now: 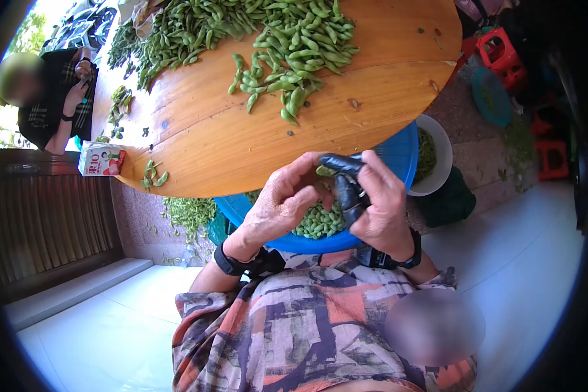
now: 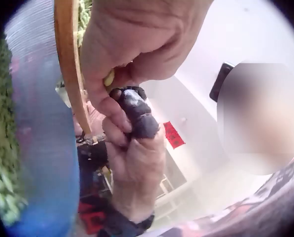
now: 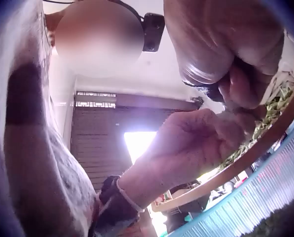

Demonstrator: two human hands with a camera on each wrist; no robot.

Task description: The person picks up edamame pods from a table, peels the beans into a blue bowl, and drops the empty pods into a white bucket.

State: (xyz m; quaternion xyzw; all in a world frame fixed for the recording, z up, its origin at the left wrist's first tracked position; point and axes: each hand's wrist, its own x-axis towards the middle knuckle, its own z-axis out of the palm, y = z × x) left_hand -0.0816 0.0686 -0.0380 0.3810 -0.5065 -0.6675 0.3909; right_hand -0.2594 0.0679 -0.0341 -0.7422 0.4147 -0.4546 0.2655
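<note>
Over the blue basket, both hands meet at a green edamame pod (image 1: 325, 171). My left hand (image 1: 277, 206) pinches it between thumb and fingers; a bit of the pod (image 2: 109, 78) shows under those fingers in the left wrist view. Black covers (image 1: 351, 202) wrap the thumb and a finger of my right hand (image 1: 382, 206), whose tips close on the pod from the other side. Below the hands, shelled green beans (image 1: 320, 221) lie in the blue basket (image 1: 294, 244). In the right wrist view the fingers hide the pod.
A wooden table (image 1: 202, 140) bears a large heap of edamame pods (image 1: 300, 39). At its left edge stands a drink carton (image 1: 102, 159). A white bucket (image 1: 442, 157) sits right of the basket, red stools (image 1: 501, 57) farther off. Another person (image 1: 52, 98) is at the far left.
</note>
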